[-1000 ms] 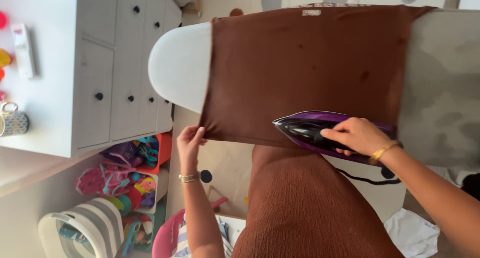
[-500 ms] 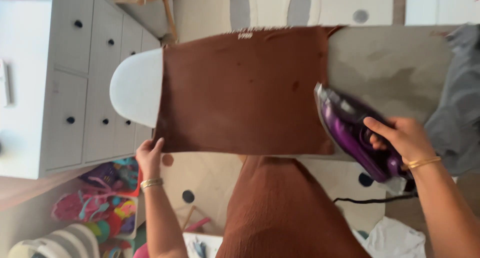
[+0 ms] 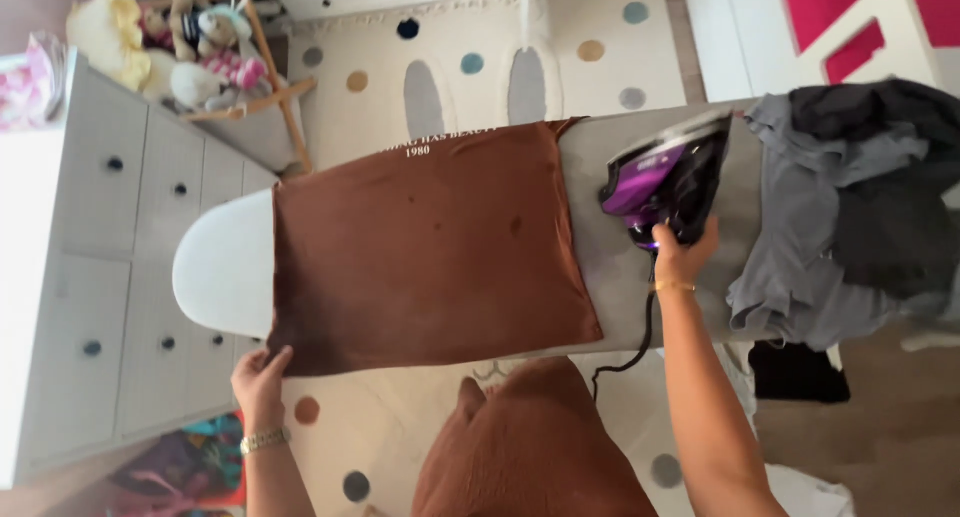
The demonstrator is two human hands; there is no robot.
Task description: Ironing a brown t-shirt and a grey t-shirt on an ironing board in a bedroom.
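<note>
I see the grey clothes pile cut off at three o'clock; my right hand hides the iron handle.

Grey clothes pile right; white drawers left; dotted rug.

The ironing board carries a brown garment, purple iron and grey clothes.

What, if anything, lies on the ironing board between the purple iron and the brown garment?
Nothing visible does. The iron stands under the right hand, and only a bare strip of ironing board separates it from the brown garment. The grey clothes pile lies on the iron's far side. The left hand holds the garment's near corner.
</note>
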